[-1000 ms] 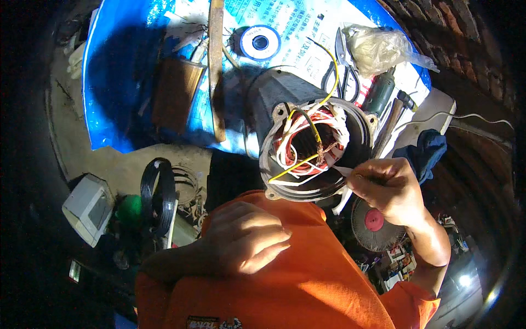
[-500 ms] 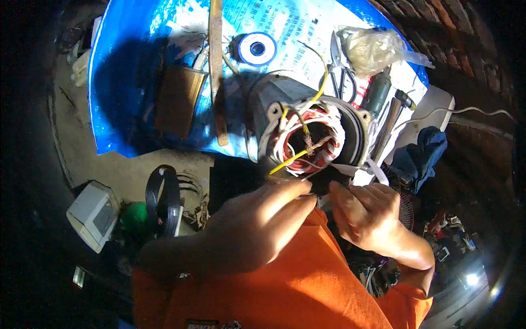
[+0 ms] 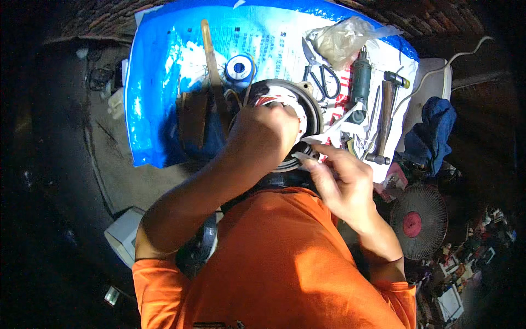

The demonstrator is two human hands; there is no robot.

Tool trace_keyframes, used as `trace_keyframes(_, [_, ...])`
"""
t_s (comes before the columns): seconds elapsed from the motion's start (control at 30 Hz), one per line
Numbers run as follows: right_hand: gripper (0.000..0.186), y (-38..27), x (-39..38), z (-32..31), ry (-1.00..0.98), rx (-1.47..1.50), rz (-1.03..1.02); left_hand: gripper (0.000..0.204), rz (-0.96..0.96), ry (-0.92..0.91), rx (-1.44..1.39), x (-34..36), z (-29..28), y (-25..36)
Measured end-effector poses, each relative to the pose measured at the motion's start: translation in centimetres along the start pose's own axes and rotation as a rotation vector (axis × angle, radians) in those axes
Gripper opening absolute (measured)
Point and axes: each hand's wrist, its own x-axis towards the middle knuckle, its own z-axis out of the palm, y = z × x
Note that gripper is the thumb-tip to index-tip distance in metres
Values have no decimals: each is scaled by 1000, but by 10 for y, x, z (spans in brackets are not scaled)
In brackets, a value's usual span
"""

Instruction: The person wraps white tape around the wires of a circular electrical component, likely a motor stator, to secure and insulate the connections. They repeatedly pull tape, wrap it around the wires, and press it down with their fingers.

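Covering much of the opening of a round metal motor housing (image 3: 314,112), the left hand (image 3: 268,130) hides its own fingertips inside; whether they pinch anything cannot be told. Beyond its knuckles, only a part of the red-and-white windings (image 3: 276,100) shows. The housing lies beneath the left hand and just to the left of the right hand (image 3: 348,180), whose thumb and forefinger pinch a white strip (image 3: 300,157) near the lower rim; how far it runs inward is concealed. The left forearm masks the housing's left side.

Ahead of the left hand stands a spool (image 3: 248,69), with a wooden strip (image 3: 211,60) to its left; a brown block (image 3: 193,119), deep in shadow, lies left of the same hand. Ahead of the right hand are scissors (image 3: 313,61), a crumpled clear bag (image 3: 339,46) and a green power tool (image 3: 361,78). A hammer (image 3: 386,115) lies ahead and to the right of that hand, with a blue cloth (image 3: 433,137) farther right. Rightward and nearer the body is a fan (image 3: 430,219); the clutter beyond it is too dim to identify.
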Motion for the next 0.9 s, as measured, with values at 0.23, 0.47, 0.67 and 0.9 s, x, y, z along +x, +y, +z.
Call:
trace_keyframes(0.23, [38, 73, 17, 12, -115, 96, 338, 9, -123, 121, 222, -12, -21, 10])
trace_keyframes(0.47, [47, 59, 20, 7, 311, 147, -321, 20, -171, 105, 236, -8, 0, -5])
trace_keyframes(0.67, [38, 22, 29, -15, 457, -101, -484, 5, 69, 364, 210, -13, 7, -12])
trace_keyframes(0.9, [34, -1, 8, -31, 559, -342, -524, 13, -10, 176, 61, -12, -4, -18])
